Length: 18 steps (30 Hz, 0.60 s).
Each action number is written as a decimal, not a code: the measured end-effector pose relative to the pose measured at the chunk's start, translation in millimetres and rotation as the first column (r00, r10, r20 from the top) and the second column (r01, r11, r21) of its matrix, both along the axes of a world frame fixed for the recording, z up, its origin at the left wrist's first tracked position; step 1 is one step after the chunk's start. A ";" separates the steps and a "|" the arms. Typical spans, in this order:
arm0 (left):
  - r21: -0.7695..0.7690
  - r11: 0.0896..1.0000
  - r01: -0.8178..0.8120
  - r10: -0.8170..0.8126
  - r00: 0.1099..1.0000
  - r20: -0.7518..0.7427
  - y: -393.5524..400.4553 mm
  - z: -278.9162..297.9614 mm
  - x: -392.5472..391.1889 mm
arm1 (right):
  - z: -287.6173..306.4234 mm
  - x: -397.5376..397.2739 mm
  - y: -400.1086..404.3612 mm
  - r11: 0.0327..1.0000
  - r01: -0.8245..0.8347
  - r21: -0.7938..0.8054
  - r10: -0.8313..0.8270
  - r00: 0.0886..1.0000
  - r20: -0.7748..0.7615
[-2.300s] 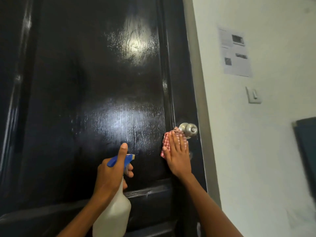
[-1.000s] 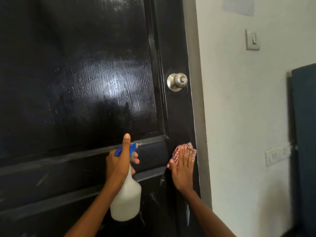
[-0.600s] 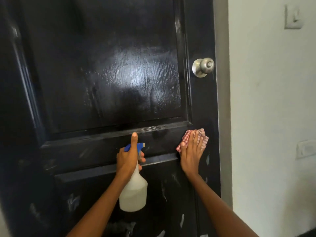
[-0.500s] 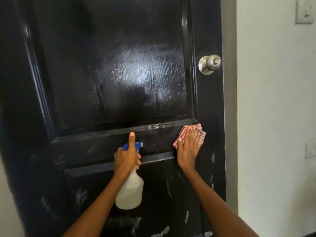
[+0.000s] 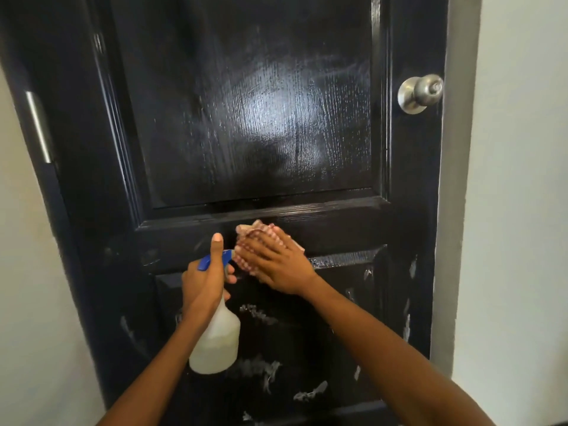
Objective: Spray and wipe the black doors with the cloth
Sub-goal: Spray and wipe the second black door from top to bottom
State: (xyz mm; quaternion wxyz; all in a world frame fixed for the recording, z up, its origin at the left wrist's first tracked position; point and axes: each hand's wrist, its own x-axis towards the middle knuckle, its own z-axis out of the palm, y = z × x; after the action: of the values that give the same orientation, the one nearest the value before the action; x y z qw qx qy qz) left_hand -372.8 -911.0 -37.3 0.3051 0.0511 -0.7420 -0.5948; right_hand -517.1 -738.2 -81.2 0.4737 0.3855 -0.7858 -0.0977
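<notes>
Right hand point(image 5: 278, 264) flat on the red checked cloth point(image 5: 261, 238), fingers straight and close together, pressing it on the black door point(image 5: 255, 103) between the two panels, with left hand point(image 5: 204, 279) curled around the spray bottle point(image 5: 216, 342) just beside it.

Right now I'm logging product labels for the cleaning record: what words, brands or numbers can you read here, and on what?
None can be read.
Spray bottle: plain whitish body, blue head, no label showing.
Cloth: red check pattern only.
Door: pale smears, no writing.
Knob: no legible marking.
</notes>
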 end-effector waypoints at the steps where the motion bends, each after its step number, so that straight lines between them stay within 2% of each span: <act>1: 0.005 1.000 0.014 -0.014 1.000 -0.009 1.7 -0.5 1.8 | 0.6 0.3 16.2 0.995 0.038 -0.088 -0.037 0.999 0.014; 3: 0.030 0.998 0.056 -0.056 0.998 -0.023 3.6 -0.2 3.4 | 4.5 -0.6 59.2 0.930 0.180 -0.320 -0.164 0.984 0.075; 4: 0.057 0.995 0.084 -0.083 0.996 -0.027 4.0 0.6 3.9 | 7.5 -0.4 84.3 0.861 0.269 -0.431 -0.230 0.963 0.141; 7: 0.088 0.987 0.136 -0.134 0.991 -0.024 3.9 -0.2 3.3 | 13.3 4.0 157.6 0.582 0.471 -0.663 -0.305 0.882 0.359; 10: 0.106 0.986 0.131 -0.131 0.991 -0.005 -0.9 -2.4 8.6 | 17.9 5.4 175.7 0.425 0.509 -0.749 -0.269 0.861 0.432; 13: 0.104 0.992 0.075 -0.075 0.997 -0.001 -16.5 -4.5 17.0 | 24.5 3.3 132.8 0.295 0.464 -0.835 -0.147 0.886 0.440; 15: 0.106 0.993 0.045 -0.045 0.999 0.004 -25.3 -3.9 24.1 | 25.6 4.0 95.2 0.280 0.429 -0.859 -0.133 0.903 0.408; 16: 0.101 0.995 0.024 -0.025 1.000 0.005 -30.9 -4.5 28.5 | 24.3 5.3 72.8 0.303 0.409 -0.861 -0.138 0.912 0.385; 18: 0.110 0.993 -0.034 0.035 0.999 -0.004 -45.2 -5.6 38.1 | 19.4 8.6 22.5 0.410 0.358 -0.839 -0.106 0.932 0.346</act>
State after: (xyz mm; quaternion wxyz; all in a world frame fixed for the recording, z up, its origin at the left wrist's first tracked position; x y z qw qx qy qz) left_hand -334.7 -956.2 -42.9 0.3144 0.0787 -0.7062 -0.6295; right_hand -508.6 -715.7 -61.8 0.4881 -0.0259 -0.8149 0.3113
